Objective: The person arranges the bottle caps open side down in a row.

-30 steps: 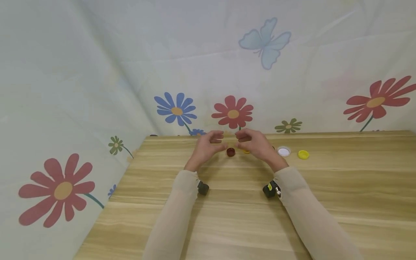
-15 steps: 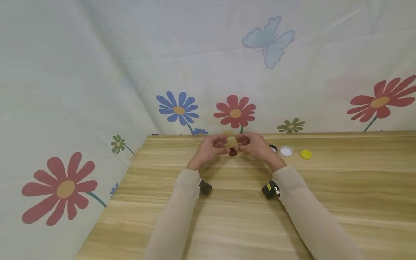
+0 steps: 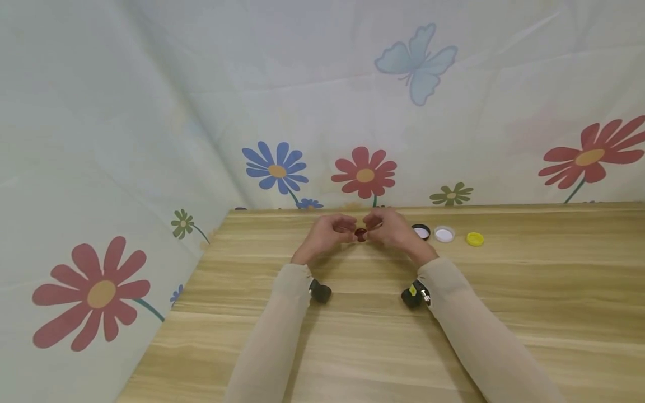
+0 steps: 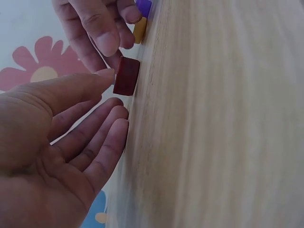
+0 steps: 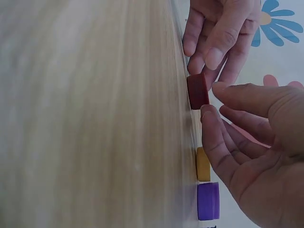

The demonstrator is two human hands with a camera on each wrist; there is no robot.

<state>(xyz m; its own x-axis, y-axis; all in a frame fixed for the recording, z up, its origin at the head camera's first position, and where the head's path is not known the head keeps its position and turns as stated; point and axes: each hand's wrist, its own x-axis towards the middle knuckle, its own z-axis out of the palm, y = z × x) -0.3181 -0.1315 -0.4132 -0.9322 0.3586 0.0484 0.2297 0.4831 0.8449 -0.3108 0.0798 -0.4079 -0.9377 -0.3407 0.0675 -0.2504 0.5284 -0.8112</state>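
Observation:
A small dark red bottle cap (image 3: 360, 234) lies on the wooden table between the two hands, its near side partly covered by fingertips in the head view. On its left is my left hand (image 3: 325, 234), fingers loosely bent and thumb tip beside the rim of the cap. My right hand (image 3: 390, 228) curves in from the other side. In the right wrist view its thumb and fingertips are at the cap's edge, but no firm pinch shows. An orange-yellow cap (image 5: 203, 164) and a purple cap (image 5: 208, 201) stand under the right hand, hidden in the head view.
A black-rimmed cap with a white inside (image 3: 420, 232), a white cap (image 3: 444, 234) and a yellow cap (image 3: 475, 239) lie in a row to the right. The table's back edge meets a flowered cloth (image 3: 312, 112). Each wrist carries a small black camera (image 3: 320, 291).
Both hands have come closer around the red cap. The right hand has shifted left, which uncovers the black-rimmed cap and hides the orange-yellow one in the head view.

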